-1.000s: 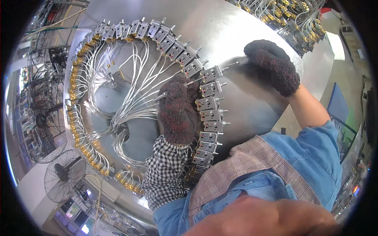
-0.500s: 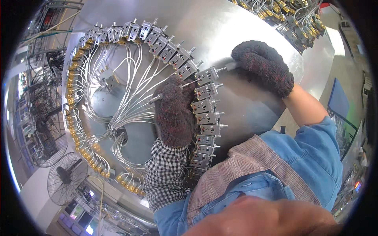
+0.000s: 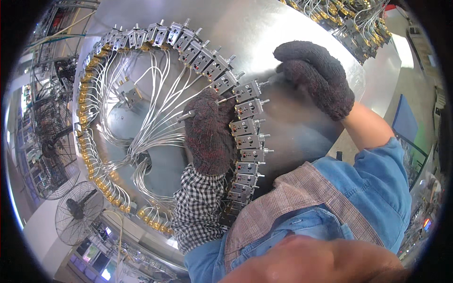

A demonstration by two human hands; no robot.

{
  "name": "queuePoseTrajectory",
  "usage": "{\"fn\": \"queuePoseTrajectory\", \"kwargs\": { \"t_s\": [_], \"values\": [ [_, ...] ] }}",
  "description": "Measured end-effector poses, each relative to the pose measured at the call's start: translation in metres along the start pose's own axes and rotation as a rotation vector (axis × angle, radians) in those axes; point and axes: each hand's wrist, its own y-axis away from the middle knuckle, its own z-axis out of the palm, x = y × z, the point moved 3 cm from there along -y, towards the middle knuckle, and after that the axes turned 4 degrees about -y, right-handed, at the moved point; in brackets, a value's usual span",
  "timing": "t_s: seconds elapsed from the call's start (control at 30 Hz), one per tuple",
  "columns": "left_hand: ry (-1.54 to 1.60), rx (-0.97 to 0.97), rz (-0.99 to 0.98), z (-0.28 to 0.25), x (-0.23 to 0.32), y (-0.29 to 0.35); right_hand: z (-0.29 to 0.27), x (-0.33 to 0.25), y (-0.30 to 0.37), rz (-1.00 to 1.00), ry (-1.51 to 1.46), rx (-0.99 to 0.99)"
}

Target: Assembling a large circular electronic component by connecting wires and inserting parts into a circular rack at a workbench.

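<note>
My left hand [image 3: 210, 134], in a dark knitted glove, is closed around a thin screwdriver [image 3: 187, 116]. Its handle end pokes out on the left, and its slim shaft points right at a small metal control box [image 3: 247, 91] with a protruding spindle. To the right of that box my right hand [image 3: 315, 78], gloved alike, has its fingers curled together beside the spindle. A blurred grey piece shows at its fingertips; what it grips is mostly hidden. Similar boxes [image 3: 248, 127] line the ring's rim above and below, and white leads [image 3: 153, 101] run from the ring to its centre.
The ring lies on a shiny metal table [image 3: 226, 28]. Brass fittings [image 3: 85, 101] line its left side, and a loose metal box [image 3: 130, 93] sits inside it. More wired parts [image 3: 351, 23] are piled at the far right. A fan [image 3: 78, 207] stands at the lower left.
My right hand has shifted slightly up, and its fingers have turned about the spindle end; the grey piece there is now blurred. My left hand and the screwdriver have barely moved.
</note>
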Motion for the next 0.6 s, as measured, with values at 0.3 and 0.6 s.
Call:
{"fn": "queuePoseTrajectory", "kwargs": {
  "t_s": [0.3, 0.6],
  "values": [
    [-0.569, 0.01, 0.198, -0.014, 0.0, -0.005, 0.003, 0.003, 0.003, 0.076, -0.063, 0.096],
    [-0.527, -0.025, 0.32, -0.014, -0.002, -0.001, 0.005, 0.007, 0.001, 0.135, -0.042, 0.097]
  ]
}}
